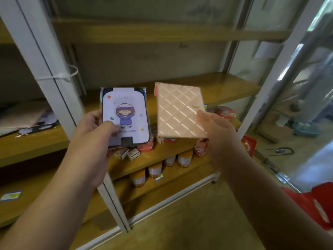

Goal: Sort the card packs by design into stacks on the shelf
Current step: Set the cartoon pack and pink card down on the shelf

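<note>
My left hand (93, 134) grips a lilac card pack (126, 114) with a cartoon child in a purple coat, thumb across its lower left front. My right hand (216, 130) pinches the lower right corner of a pink card pack (178, 109) with a raised diamond pattern. Both packs are held side by side in the air in front of the wooden shelf (225, 87). Small boxes and red packets (133, 153) lie on the shelf board below the packs, partly hidden by them.
A white metal upright (54, 82) splits the rack just left of my left hand. Orange-lidded jars (155, 170) stand on the shelf below. Flat packs (27, 120) lie on the left bay's board. A red bag (317, 201) sits at the lower right.
</note>
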`<state>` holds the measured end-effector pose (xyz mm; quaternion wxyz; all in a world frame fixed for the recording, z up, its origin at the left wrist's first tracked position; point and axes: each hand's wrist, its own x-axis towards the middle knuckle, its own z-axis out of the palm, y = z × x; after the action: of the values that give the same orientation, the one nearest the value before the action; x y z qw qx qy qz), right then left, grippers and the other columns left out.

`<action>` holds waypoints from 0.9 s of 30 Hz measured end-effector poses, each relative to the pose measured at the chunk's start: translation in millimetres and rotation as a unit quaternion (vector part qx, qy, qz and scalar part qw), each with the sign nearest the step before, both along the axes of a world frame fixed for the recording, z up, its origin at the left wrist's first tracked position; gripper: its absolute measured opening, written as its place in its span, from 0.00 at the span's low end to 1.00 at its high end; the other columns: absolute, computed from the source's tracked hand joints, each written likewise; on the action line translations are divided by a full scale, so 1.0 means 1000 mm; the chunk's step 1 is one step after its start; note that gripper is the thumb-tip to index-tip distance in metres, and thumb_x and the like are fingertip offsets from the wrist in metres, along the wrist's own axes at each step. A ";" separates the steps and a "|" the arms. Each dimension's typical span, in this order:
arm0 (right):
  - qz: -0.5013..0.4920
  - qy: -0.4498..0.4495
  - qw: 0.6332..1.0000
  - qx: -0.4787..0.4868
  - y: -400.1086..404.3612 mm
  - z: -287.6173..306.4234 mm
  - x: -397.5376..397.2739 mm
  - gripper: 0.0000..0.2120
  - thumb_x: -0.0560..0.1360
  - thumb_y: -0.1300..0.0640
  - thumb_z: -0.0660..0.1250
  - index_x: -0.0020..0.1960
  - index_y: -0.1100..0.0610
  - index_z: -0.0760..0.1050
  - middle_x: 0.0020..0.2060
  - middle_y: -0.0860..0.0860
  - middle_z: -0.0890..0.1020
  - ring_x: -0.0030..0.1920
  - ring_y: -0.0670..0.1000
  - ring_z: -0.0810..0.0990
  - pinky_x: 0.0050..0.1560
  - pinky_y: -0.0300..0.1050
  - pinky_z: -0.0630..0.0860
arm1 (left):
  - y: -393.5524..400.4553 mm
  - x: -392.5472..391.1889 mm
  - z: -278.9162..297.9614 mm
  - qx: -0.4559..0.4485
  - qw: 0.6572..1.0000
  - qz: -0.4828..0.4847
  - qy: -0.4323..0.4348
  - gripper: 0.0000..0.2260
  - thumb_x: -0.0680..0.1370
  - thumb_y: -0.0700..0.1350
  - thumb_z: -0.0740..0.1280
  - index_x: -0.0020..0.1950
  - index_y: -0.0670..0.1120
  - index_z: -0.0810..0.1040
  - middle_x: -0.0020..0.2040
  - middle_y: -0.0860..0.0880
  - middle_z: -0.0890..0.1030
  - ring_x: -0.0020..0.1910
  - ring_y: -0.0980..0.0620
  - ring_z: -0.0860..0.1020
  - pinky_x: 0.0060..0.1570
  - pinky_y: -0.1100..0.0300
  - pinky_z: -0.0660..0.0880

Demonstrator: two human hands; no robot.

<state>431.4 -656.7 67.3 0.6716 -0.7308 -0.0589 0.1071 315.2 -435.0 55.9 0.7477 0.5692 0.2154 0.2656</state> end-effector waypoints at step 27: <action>0.088 0.045 0.993 0.066 -0.024 -0.054 0.318 0.08 0.79 0.48 0.69 0.53 0.50 0.83 0.41 0.47 0.87 0.36 0.44 0.83 0.29 0.37 0.75 | -0.022 0.315 -0.041 0.107 0.964 0.115 0.213 0.17 0.80 0.40 0.67 0.68 0.51 0.72 0.48 0.57 0.77 0.44 0.60 0.75 0.36 0.63 0.70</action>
<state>749.2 -680.3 13.5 0.7085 -0.6711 -0.0996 0.1942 630.6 -456.8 14.4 0.5835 0.6609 0.4038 0.2444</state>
